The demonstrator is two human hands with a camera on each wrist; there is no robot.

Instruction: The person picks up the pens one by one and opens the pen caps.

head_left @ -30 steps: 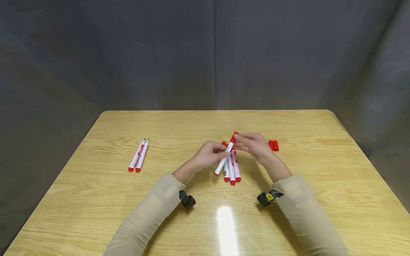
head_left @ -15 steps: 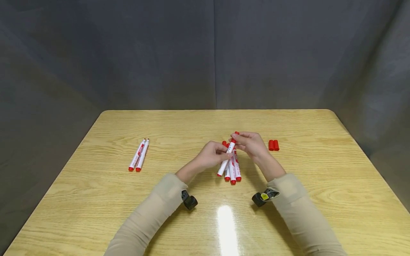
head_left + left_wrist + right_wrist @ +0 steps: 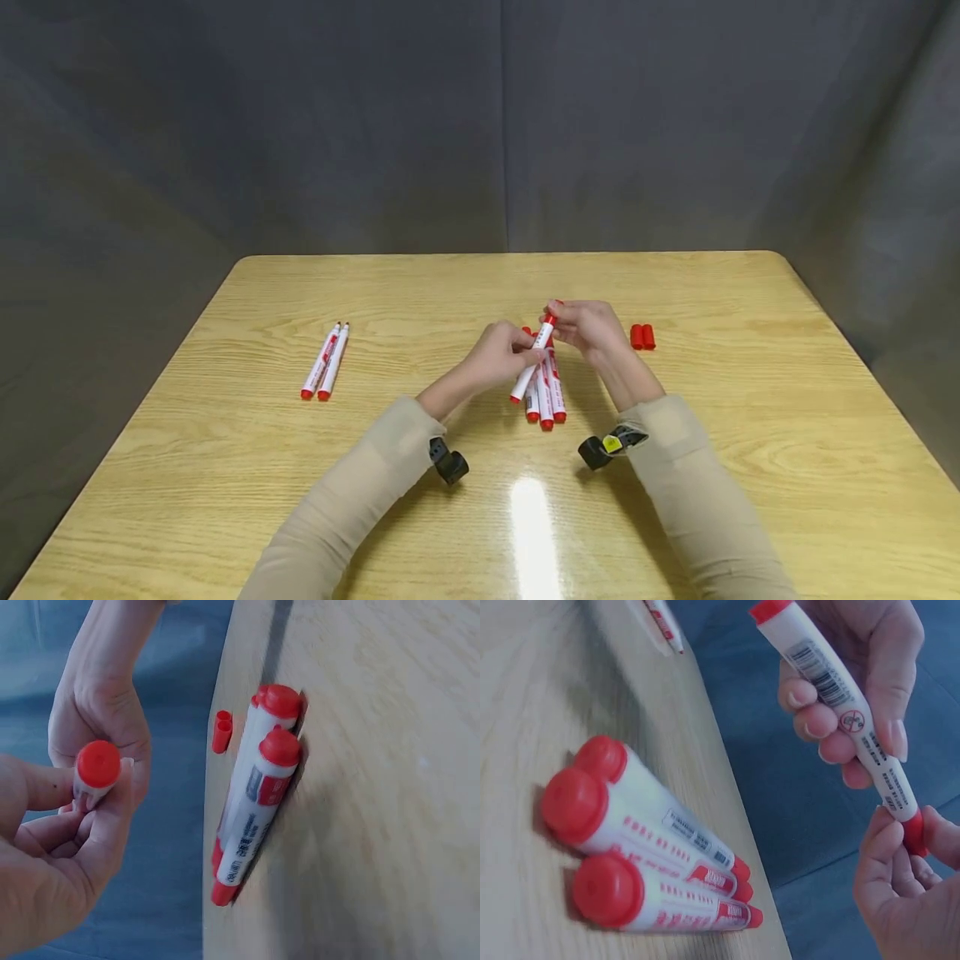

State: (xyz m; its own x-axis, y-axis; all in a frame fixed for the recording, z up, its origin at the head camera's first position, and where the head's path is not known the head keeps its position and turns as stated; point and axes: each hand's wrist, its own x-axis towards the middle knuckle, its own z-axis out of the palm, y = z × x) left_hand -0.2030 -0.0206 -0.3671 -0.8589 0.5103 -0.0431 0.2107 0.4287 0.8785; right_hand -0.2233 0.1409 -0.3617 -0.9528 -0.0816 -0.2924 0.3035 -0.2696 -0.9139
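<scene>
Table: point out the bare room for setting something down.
Free: the table between the two uncapped markers and the left hand, and right of the two red caps. Crowded: the middle, where the left hand and right hand hold one marker over three capped markers.

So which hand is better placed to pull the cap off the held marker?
Probably the right hand: it pinches the red cap, while the left hand grips the white barrel.

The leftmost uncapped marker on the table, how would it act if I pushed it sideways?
The leftmost marker would probably roll, since its barrel looks round. Pushed right, it would likely bump the other uncapped marker lying close beside it. Its slim, straight body suggests it's stiff and light.
</scene>
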